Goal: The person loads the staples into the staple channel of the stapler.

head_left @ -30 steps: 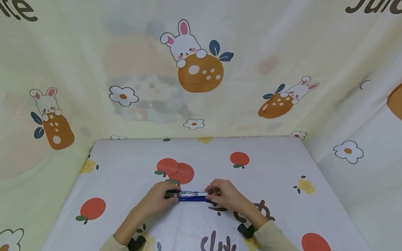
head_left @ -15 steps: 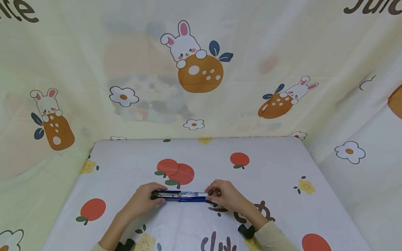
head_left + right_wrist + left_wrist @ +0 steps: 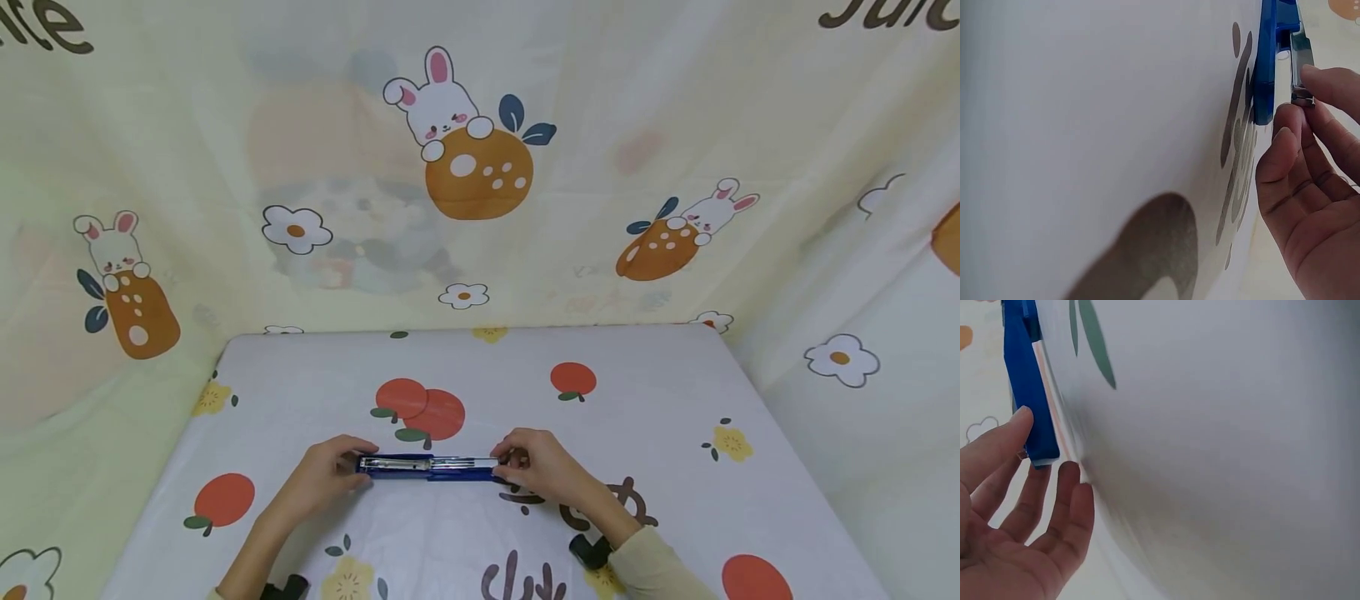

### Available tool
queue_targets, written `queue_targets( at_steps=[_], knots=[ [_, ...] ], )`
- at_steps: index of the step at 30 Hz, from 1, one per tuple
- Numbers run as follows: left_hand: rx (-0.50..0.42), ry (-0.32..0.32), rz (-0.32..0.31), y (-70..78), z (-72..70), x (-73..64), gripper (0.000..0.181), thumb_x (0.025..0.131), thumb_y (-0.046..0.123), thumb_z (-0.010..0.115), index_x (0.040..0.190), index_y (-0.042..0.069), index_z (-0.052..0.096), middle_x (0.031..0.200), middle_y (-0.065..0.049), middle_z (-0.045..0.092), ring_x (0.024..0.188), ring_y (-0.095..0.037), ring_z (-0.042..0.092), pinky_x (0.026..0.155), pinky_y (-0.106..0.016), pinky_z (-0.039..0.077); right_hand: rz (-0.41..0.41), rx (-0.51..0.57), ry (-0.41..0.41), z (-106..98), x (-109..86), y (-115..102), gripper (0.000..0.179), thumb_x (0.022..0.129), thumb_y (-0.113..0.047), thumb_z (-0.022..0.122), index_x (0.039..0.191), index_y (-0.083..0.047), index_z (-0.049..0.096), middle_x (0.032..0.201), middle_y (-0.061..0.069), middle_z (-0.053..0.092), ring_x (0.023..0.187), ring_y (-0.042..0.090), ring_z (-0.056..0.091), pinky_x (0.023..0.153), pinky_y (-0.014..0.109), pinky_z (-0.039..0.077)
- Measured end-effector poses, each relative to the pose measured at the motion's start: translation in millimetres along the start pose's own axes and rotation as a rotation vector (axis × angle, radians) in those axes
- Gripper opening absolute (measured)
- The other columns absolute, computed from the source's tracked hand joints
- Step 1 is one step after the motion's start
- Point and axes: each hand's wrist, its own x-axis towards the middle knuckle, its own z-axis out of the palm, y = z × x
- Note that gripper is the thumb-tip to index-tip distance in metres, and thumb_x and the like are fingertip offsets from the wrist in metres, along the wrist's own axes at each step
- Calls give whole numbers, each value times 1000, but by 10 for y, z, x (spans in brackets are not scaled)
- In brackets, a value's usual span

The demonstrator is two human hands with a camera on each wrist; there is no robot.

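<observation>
A blue stapler [image 3: 431, 468] lies opened out lengthwise on the tablecloth, its metal parts facing up. At its left end, my left hand [image 3: 324, 475] has thumb and fingertips around the blue cover. In the left wrist view the thumb of that hand [image 3: 1029, 537] rests on the blue cover [image 3: 1032, 394], with some fingers behind it. My right hand [image 3: 540, 467] holds the other end. The right wrist view shows this hand [image 3: 1316, 181] pinching the end of the metal magazine [image 3: 1301, 62], beside the blue base [image 3: 1265, 75].
A white tablecloth [image 3: 637, 417] with printed fruit and flowers covers the table. Patterned cloth [image 3: 360, 108] hangs behind it and at both sides. Black wrist straps [image 3: 588, 552] show near the sleeves.
My left hand has moved left, and the stapler's cover now stretches out in line with the base. The right hand has stayed in place at the right end.
</observation>
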Motion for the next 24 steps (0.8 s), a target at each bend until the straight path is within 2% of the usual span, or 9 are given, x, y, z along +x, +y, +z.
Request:
queue_targets(
  at_steps=[4,7,10,15,24],
  knots=[
    [-24,-7,-19,-19,2,6,40,84,1,86,121,15,77,122,-5,75,102,-18,67,91,-41,63,2,2,4,0,-3,5,19,92,-15,84,110,-10,79,97,-4,72,79,8,59,67,17,51],
    [-38,-9,-52,-23,-1,9,40,84,2,86,121,14,77,114,-6,74,99,-20,67,89,-41,62,2,9,5,8,-5,17,20,92,-15,83,111,-10,79,98,-4,72,79,7,59,67,16,52],
    [-38,-15,-77,-34,0,14,39,85,2,86,121,14,77,104,-4,72,95,-18,64,85,-35,59,6,18,4,13,-8,27,20,92,-16,83,111,-10,79,99,-3,72,79,7,59,68,16,52],
    [-43,-25,-68,-55,8,28,38,85,1,85,120,13,77,96,-2,69,91,-16,61,78,-29,54,8,28,7,13,-9,32,20,92,-15,84,111,-11,79,99,-3,73,79,8,60,68,16,52],
    [-44,-31,-75,-59,16,47,34,86,2,85,118,12,76,94,-3,69,88,-16,61,76,-27,52,6,29,11,22,-14,33,20,92,-14,83,112,-9,79,99,-2,73,78,6,59,68,16,52]
  ],
)
